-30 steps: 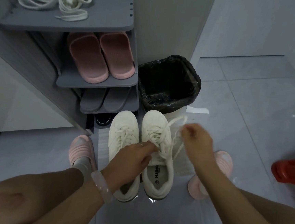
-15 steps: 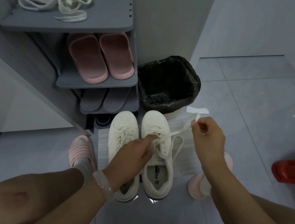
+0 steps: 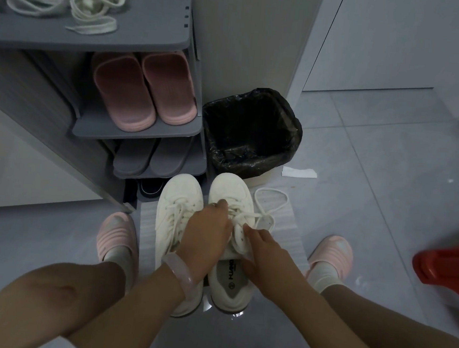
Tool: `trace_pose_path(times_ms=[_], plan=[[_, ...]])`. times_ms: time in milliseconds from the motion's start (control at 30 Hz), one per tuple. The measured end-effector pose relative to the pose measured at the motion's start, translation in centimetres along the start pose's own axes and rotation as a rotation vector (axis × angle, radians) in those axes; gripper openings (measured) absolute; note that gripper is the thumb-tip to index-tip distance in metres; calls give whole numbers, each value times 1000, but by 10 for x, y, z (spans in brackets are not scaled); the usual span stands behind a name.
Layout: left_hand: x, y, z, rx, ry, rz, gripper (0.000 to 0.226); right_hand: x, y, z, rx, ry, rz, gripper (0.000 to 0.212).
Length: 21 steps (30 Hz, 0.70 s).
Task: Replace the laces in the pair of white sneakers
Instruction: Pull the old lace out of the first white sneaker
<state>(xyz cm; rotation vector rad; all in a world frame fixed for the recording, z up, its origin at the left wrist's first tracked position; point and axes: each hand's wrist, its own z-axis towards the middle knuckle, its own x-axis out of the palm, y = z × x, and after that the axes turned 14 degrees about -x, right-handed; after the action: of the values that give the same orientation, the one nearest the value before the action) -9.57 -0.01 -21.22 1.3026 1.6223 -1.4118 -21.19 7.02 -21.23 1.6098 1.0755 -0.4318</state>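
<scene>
Two white sneakers stand side by side on a pale ribbed mat [image 3: 287,234] on the grey floor, toes pointing at a grey shoe rack [image 3: 140,41] and a bin [image 3: 251,131] lined with a black bag. The left sneaker [image 3: 179,197] is laced, and the left forearm crosses over its heel. The left hand [image 3: 206,235] lies across the tongue area of the right sneaker [image 3: 230,187], fingers curled down onto the lacing near the upper eyelets; whether they pinch the lace or only press on it cannot be told. The right hand [image 3: 263,249] sits at that shoe's outer side, fingers bent onto the eyelet row and thumb near the collar, and its hold on the lace is equally unclear. A loose lace [image 3: 271,202] runs out of the right sneaker and loops on the mat to the shoe's right. A pale bangle [image 3: 178,272] circles the left wrist. The person's feet, in pink slippers [image 3: 117,233] and pale socks, stand on either side of the mat. On the rack's top shelf lies a tangle of spare laces [image 3: 77,2]; below it a pink pair of slides [image 3: 144,91], then a grey pair [image 3: 152,156]. A white paper scrap [image 3: 299,172] lies just right of the bin, and a red object [image 3: 447,268] sits at the right edge.
</scene>
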Motion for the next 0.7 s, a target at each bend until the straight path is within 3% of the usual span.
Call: trace_pose_path(times_ms=[67,200,267,333,467,567,633,700], plan=[[-1,4,3,-105,5,-244,12,1,0,1,12,-1,-9,62],[-5,20,10,-290,223,-590,15,2,0,2,30,-7,11,64],[-10,26,8,-237,280,-495,17,2,1,1,37,-4,15,65],[-10,26,-1,-129,237,-369,15,3,1,2,41,4,13,65],[-6,19,-10,39,1,-66,14,3,2,4,50,12,3,64],[-12,18,-4,121,-176,-35,18,4,4,5,77,4,-1,63],[-13,20,-3,98,-145,-116,19,4,5,5,85,12,-6,65],[-9,26,-3,7,9,-216,16,4,5,4,87,20,-4,65]])
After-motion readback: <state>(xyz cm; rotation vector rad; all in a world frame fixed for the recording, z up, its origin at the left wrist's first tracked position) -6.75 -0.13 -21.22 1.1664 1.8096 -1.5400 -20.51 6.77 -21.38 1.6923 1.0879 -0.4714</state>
